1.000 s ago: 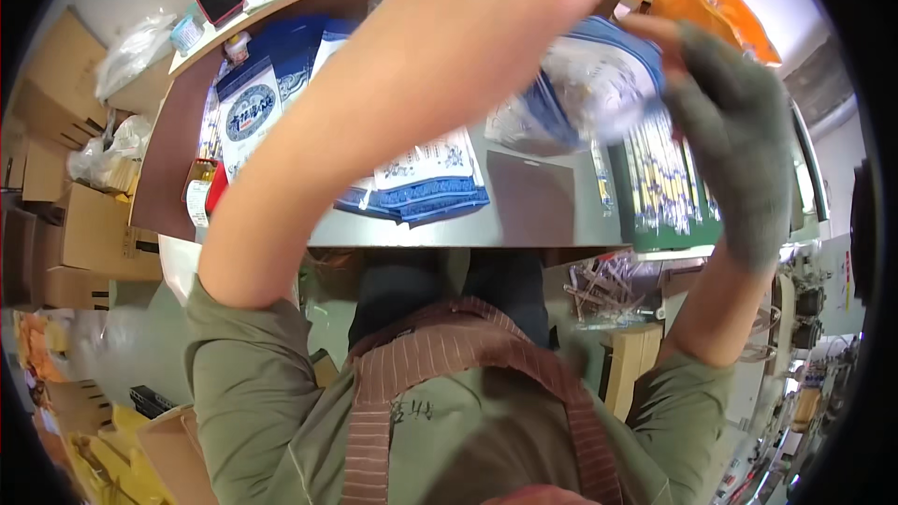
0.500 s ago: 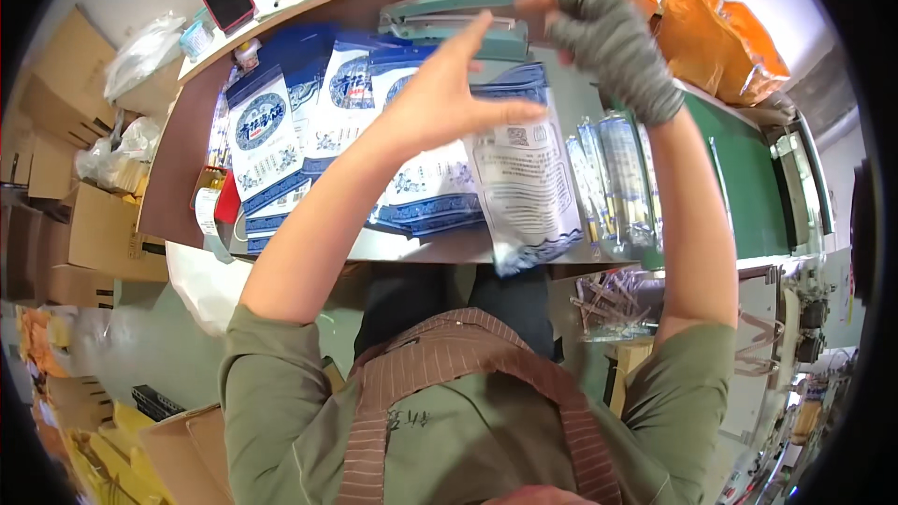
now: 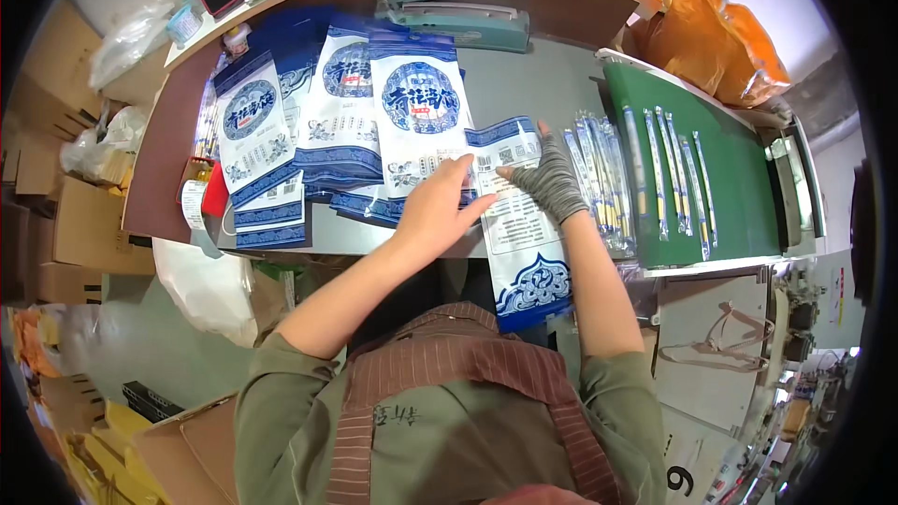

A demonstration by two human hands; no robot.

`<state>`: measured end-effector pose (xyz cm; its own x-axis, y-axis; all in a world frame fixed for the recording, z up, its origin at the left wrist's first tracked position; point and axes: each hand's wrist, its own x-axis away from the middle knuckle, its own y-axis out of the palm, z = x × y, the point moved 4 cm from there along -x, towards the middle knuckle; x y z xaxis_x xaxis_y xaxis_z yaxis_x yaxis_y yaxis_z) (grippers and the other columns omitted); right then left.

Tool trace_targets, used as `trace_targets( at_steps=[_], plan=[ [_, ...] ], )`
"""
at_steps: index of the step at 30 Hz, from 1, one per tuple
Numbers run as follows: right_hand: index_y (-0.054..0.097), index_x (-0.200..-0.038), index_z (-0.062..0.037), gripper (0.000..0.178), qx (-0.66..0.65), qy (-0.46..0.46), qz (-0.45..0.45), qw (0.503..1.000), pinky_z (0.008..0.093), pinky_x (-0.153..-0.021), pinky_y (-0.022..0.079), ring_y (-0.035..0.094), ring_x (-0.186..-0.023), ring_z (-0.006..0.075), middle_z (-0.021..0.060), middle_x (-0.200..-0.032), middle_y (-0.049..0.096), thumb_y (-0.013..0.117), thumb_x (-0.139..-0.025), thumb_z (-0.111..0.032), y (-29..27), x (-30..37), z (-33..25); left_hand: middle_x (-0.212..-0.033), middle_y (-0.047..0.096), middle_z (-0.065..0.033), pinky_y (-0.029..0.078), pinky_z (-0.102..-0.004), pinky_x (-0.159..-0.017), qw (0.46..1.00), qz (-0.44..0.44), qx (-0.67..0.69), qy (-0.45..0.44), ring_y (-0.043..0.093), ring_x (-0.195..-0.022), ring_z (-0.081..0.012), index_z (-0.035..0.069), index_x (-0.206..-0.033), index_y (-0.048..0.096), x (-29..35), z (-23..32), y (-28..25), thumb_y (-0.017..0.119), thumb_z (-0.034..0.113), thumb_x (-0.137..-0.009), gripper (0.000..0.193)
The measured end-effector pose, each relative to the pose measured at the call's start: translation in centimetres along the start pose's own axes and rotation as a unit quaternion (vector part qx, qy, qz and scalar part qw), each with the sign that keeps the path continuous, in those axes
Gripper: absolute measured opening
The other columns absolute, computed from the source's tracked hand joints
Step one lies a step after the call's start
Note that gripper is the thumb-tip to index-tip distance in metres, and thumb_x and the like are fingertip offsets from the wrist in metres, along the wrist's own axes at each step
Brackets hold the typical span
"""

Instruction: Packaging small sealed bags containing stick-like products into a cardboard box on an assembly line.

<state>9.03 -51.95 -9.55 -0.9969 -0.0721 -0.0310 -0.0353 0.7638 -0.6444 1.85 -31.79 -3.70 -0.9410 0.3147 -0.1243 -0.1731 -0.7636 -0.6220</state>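
Pressing a flat blue-and-white printed plastic pouch (image 3: 519, 224), which hangs over the front edge of the grey desk (image 3: 524, 84), both hands lie open on it — bare left (image 3: 440, 210), grey-gloved right (image 3: 552, 182); pouch judged light, limp, slippery, best pinched at its edges.

Pouch (image 3: 524, 224), centre frame: glossy printed plastic film, smooth, white and blue. Right hand (image 3: 552, 182): grey knitted fingerless glove, matt. Left hand (image 3: 435, 210): bare. Table (image 3: 159, 159), left: matt brown top. Belt (image 3: 739, 178), right: matt green. Bag (image 3: 716, 37), upper right: crinkled shiny orange plastic. Sealer (image 3: 458, 14), top: painted teal metal.
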Motion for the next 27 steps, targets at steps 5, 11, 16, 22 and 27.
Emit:
trace_targets(
  at_steps=[5,11,16,22,27],
  plan=[
    [0.052,-0.123,-0.0016,0.061,-0.394,0.022,-0.058,0.917,0.0310,-0.083,0.050,0.061,-0.093,0.0203,0.0111,-0.107,0.063,0.080,-0.071,-0.016,-5.1,0.9,-11.8,-0.140,0.038,-0.0258,0.046,-0.0352,-0.093,0.952,0.060,0.291,-0.072,0.051,-0.118,-0.0287,-0.007,-0.146,0.014,-2.6,-1.8,-0.7,0.077,0.040,-0.075,0.106],
    [0.067,-0.099,-0.0011,0.027,-0.236,-0.352,0.078,0.902,0.0279,-0.071,0.053,0.063,-0.082,0.0117,0.0023,-0.088,0.069,0.075,-0.078,-0.017,-11.5,2.9,-24.6,-0.099,0.070,-0.0058,0.051,-0.0315,-0.085,0.890,0.068,0.370,0.256,0.064,-0.093,-0.0147,0.003,-0.109,0.064,-4.6,9.2,-14.2,0.072,0.010,-0.081,0.030],
    [0.072,-0.090,-0.0127,0.026,-0.256,-0.226,-0.085,0.936,0.0291,-0.075,0.050,0.061,-0.085,0.0183,0.0054,-0.107,0.063,0.075,-0.066,-0.005,-7.7,4.4,-21.2,-0.130,0.054,-0.0110,0.041,-0.0343,-0.098,0.919,0.100,0.174,0.338,0.051,-0.121,-0.0249,0.008,-0.122,0.056,-1.2,7.3,-13.9,0.072,0.008,-0.075,0.049],
    [0.070,-0.095,-0.0087,0.024,-0.115,-0.301,-0.120,0.939,0.0328,-0.092,0.044,0.057,-0.103,0.0223,0.0064,-0.107,0.062,0.077,-0.072,-0.013,0.9,5.4,-9.2,-0.142,0.045,-0.0024,0.022,-0.0625,-0.106,0.952,0.023,-0.230,0.198,0.027,-0.139,-0.0325,0.016,-0.116,0.063,3.0,-4.6,-4.8,0.055,-0.008,-0.067,0.055],
    [0.058,-0.115,-0.0008,0.046,-0.363,0.094,0.025,0.927,0.0326,-0.090,0.045,0.057,-0.104,0.0196,0.0092,-0.109,0.062,0.076,-0.079,-0.023,2.8,0.5,-4.9,-0.145,0.042,-0.0019,0.013,-0.0626,-0.109,0.982,0.043,-0.121,0.140,0.016,-0.142,-0.0344,0.015,-0.115,0.066,3.7,-5.4,-3.6,0.049,-0.010,-0.064,0.059]
  ],
)
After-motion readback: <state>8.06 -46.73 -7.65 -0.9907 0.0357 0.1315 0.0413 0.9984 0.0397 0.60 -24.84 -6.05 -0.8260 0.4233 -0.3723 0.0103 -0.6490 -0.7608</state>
